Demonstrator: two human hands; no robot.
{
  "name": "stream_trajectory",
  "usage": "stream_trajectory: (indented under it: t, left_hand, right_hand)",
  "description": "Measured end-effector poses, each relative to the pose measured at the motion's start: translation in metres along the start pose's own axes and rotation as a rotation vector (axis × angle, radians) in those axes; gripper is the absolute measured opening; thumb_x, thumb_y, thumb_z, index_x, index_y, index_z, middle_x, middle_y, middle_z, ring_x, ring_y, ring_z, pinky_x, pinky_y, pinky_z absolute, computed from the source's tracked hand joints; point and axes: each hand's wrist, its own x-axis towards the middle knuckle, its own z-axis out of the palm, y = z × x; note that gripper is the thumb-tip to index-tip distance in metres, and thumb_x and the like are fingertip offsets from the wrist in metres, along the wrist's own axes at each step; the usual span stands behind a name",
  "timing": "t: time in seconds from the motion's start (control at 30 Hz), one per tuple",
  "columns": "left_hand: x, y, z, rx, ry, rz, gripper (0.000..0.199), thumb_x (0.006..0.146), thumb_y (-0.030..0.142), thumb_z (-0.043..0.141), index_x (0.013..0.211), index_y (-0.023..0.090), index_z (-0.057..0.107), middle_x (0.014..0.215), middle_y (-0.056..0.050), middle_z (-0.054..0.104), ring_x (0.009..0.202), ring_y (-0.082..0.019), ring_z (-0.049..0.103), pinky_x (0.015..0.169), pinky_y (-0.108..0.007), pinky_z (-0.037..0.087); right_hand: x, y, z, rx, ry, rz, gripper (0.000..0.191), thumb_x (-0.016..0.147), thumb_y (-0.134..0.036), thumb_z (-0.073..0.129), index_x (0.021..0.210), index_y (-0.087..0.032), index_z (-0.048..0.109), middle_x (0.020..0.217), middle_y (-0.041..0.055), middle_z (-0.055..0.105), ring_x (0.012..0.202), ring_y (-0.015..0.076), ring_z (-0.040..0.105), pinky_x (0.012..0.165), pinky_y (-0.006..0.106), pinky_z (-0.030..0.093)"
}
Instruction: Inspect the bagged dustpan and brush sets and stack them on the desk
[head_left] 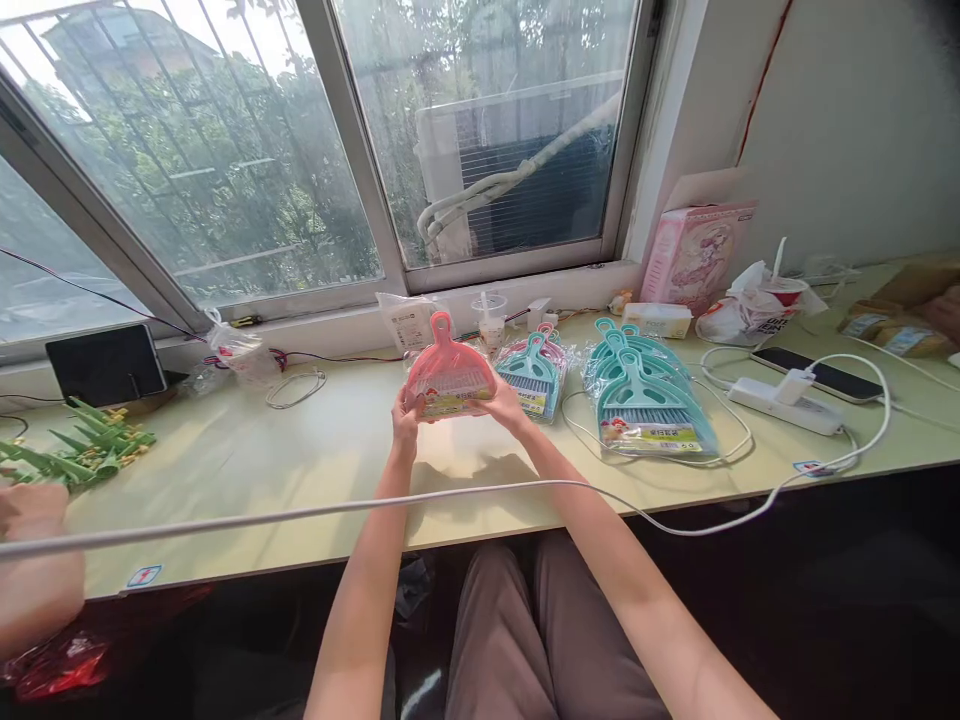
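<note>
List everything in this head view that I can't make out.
Head view:
- Back of the pink dustpan set: turned away from the camera.
- Left hand and right hand: fingers behind that set are hidden by it.
- Teal dustpan sets: overlapping, so the rear ones are partly covered.
- Yellow label: fine print too small.
- Another person's arm: cut by the left edge.

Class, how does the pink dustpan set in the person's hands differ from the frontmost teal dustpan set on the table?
Colour: the pink dustpan set is coral pink, the teal dustpan set blue-green. Pose: the pink set is held between the left hand and right hand; the teal set lies on the table. Both have looped handles.
</note>
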Motion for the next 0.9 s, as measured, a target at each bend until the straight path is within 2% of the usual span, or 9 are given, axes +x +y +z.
stream_trajectory:
  t: [0.1, 0.17, 0.27, 0.37, 0.43, 0.5, 0.63, 0.77, 0.9]
  left_hand:
    - [-0.006, 0.006, 0.000, 0.020, -0.145, -0.036, 0.076, 0.066, 0.049, 0.078, 0.131, 0.017, 0.055, 0.099, -0.008, 0.071, 0.075, -0.020, 0.067, 0.058, -0.026, 0.052]
    - [-0.013, 0.008, 0.004, 0.012, -0.330, -0.076, 0.081, 0.065, 0.050, 0.080, 0.135, 0.018, 0.054, 0.111, -0.012, 0.070, 0.097, -0.027, 0.068, 0.073, -0.030, 0.055]
    - [-0.019, 0.004, 0.017, 0.090, -0.567, -0.018, 0.087, 0.061, 0.045, 0.087, 0.139, 0.025, 0.054, 0.139, -0.014, 0.057, 0.132, -0.033, 0.050, 0.102, -0.040, 0.045]
    - [-0.012, -0.012, 0.039, 0.354, -0.480, 0.217, 0.085, 0.054, 0.032, 0.092, 0.133, 0.029, 0.060, 0.149, -0.011, 0.047, 0.142, -0.034, 0.036, 0.116, -0.046, 0.027]
    - [-0.001, -0.027, 0.056, 0.505, -0.414, 0.349, 0.079, 0.050, 0.023, 0.093, 0.124, 0.027, 0.067, 0.149, -0.011, 0.047, 0.144, -0.036, 0.031, 0.120, -0.048, 0.019]
    - [0.012, -0.042, 0.074, 0.585, -0.420, 0.415, 0.060, 0.052, 0.018, 0.091, 0.109, 0.024, 0.074, 0.146, -0.011, 0.051, 0.144, -0.036, 0.031, 0.120, -0.047, 0.019]
    - [0.028, -0.063, 0.100, 0.624, -0.476, 0.393, 0.003, 0.071, 0.019, 0.077, 0.072, 0.019, 0.075, 0.120, -0.011, 0.069, 0.116, -0.029, 0.060, 0.105, -0.038, 0.041]
    - [0.029, -0.066, 0.109, 0.751, -0.405, 0.381, 0.009, 0.078, 0.019, 0.065, 0.074, 0.020, 0.073, 0.097, -0.008, 0.075, 0.092, -0.023, 0.067, 0.088, -0.033, 0.047]
    - [0.023, -0.059, 0.113, 0.804, -0.469, 0.457, 0.016, 0.078, 0.017, 0.056, 0.073, 0.018, 0.071, 0.081, -0.005, 0.073, 0.076, -0.018, 0.062, 0.078, -0.028, 0.044]
  right_hand:
    - [-0.011, -0.009, -0.014, 0.176, -0.040, 0.160, 0.071, 0.054, -0.039, 0.086, 0.118, -0.019, 0.064, 0.100, 0.0079, 0.073, 0.084, 0.0279, 0.069, 0.059, 0.045, 0.062]
    - [-0.023, -0.017, -0.035, 0.197, 0.061, 0.187, 0.066, 0.051, -0.037, 0.087, 0.111, -0.019, 0.066, 0.098, 0.0073, 0.072, 0.080, 0.0269, 0.069, 0.054, 0.042, 0.062]
    - [-0.042, -0.031, -0.084, 0.243, 0.268, 0.159, 0.059, 0.050, -0.035, 0.089, 0.103, -0.020, 0.067, 0.097, 0.0067, 0.072, 0.081, 0.0251, 0.070, 0.058, 0.040, 0.063]
    - [-0.057, -0.048, -0.138, 0.312, 0.455, 0.116, 0.051, 0.053, -0.034, 0.088, 0.097, -0.021, 0.067, 0.100, 0.0058, 0.073, 0.084, 0.0234, 0.071, 0.062, 0.038, 0.063]
    - [-0.065, -0.058, -0.165, 0.342, 0.500, 0.079, 0.047, 0.055, -0.032, 0.088, 0.097, -0.022, 0.068, 0.103, 0.0051, 0.073, 0.086, 0.0223, 0.071, 0.064, 0.035, 0.063]
    - [-0.074, -0.066, -0.182, 0.359, 0.503, 0.054, 0.047, 0.057, -0.030, 0.087, 0.099, -0.023, 0.068, 0.106, 0.0050, 0.073, 0.091, 0.0217, 0.072, 0.068, 0.034, 0.062]
    - [-0.092, -0.073, -0.191, 0.335, 0.421, 0.076, 0.051, 0.055, -0.029, 0.090, 0.102, -0.022, 0.069, 0.108, 0.0064, 0.073, 0.096, 0.0245, 0.071, 0.071, 0.036, 0.062]
    - [-0.105, -0.066, -0.185, 0.243, 0.328, 0.160, 0.057, 0.053, -0.030, 0.092, 0.105, -0.022, 0.068, 0.102, 0.0054, 0.074, 0.093, 0.0254, 0.071, 0.073, 0.038, 0.061]
    - [-0.107, -0.055, -0.172, 0.160, 0.276, 0.172, 0.060, 0.055, -0.035, 0.091, 0.109, -0.023, 0.067, 0.107, 0.0061, 0.073, 0.103, 0.0262, 0.068, 0.086, 0.041, 0.058]
